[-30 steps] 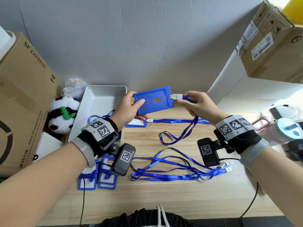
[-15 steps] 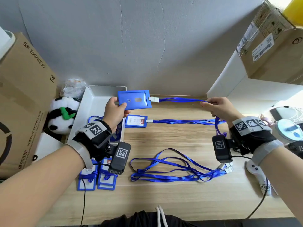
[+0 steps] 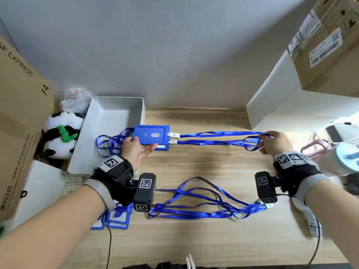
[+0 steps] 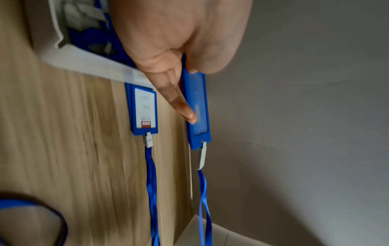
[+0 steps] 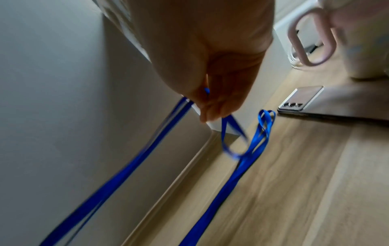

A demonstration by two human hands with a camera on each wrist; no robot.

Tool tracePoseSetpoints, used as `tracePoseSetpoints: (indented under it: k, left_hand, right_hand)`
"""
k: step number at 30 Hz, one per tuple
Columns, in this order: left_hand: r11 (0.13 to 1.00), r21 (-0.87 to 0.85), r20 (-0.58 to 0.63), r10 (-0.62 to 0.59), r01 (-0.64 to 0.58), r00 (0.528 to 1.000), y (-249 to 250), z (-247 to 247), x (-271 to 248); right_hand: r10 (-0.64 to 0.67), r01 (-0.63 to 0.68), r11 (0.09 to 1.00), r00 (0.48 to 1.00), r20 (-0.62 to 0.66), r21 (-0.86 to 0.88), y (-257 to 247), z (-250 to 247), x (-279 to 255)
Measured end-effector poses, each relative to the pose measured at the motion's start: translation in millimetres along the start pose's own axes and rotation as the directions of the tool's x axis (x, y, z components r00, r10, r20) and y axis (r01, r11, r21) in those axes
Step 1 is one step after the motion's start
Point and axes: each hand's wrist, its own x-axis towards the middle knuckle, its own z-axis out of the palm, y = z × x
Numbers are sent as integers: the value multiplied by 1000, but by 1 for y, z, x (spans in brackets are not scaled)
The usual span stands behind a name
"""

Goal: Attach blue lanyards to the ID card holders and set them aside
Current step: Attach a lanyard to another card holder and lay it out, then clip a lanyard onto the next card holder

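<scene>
My left hand [image 3: 144,143] pinches a blue ID card holder [image 3: 151,133], thumb on top and fingers beneath, just above the table by the white tray. The holder's white clip [image 3: 173,135] joins a blue lanyard [image 3: 219,134] stretched straight to my right hand [image 3: 267,141], which pinches its loop end. In the left wrist view the held holder [image 4: 197,106] hangs over a second holder [image 4: 144,109] lying on the table with its own lanyard [image 4: 152,191]. In the right wrist view my right hand [image 5: 210,103] grips the taut lanyard [image 5: 147,149].
Several loose lanyards [image 3: 194,206] lie mid-table. A stack of card holders [image 3: 118,218] sits under my left wrist. The white tray [image 3: 116,113], panda toy [image 3: 60,134] and cardboard box [image 3: 19,113] stand left. A pink mug [image 5: 305,36] and phone [image 5: 299,99] are right.
My left hand carried the holder left and down beside the tray. My right hand slid along the lanyard to the right, pulling it out straight.
</scene>
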Motion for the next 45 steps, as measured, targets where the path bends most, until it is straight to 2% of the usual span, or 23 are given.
tracePoseSetpoints:
  k: [2, 5, 8, 12, 16, 20, 25, 31, 36, 39, 43, 45]
  left_hand:
    - [995, -45, -28, -87, 86, 996, -8, 7, 4]
    - [982, -74, -66, -176, 171, 982, -22, 18, 17]
    - [983, 6, -96, -183, 185, 978, -35, 26, 30]
    - [973, 63, -202, -204, 220, 958, -49, 31, 49]
    - [954, 24, -285, -281, 300, 917, -59, 31, 67]
    - [947, -94, -339, -321, 308, 884, -64, 31, 80]
    - [905, -212, -306, -419, 368, 855, -72, 25, 102]
    - [907, -202, -341, -419, 370, 841, -74, 26, 103]
    - [893, -244, -299, -440, 377, 847, -70, 28, 93]
    - [898, -213, -268, -432, 384, 861, -72, 25, 96]
    - [934, -49, -265, -354, 354, 897, -63, 26, 78]
    - [922, 9, -225, -374, 386, 900, -57, 19, 67]
  right_hand:
    - [13, -12, 997, 1000, -15, 76, 6, 7, 9]
    - [-14, 15, 999, 1000, -16, 36, 18, 21, 23]
    - [4, -5, 998, 1000, -5, -70, 28, 32, 33]
    - [19, -15, 996, 999, 43, -93, 38, 46, 48]
    - [69, -55, 990, 992, 102, -132, 45, 62, 61]
    - [144, -115, 969, 982, 121, -219, 50, 73, 69]
    - [199, -162, 940, 975, 98, -299, 55, 76, 71]
    - [238, -206, 937, 968, 82, -284, 58, 78, 70]
    - [238, -199, 939, 965, 111, -280, 57, 77, 68]
    - [244, -202, 937, 963, 118, -286, 55, 75, 64]
    - [236, -215, 947, 970, 63, -240, 45, 71, 52]
    - [215, -198, 958, 975, 62, -208, 39, 72, 43]
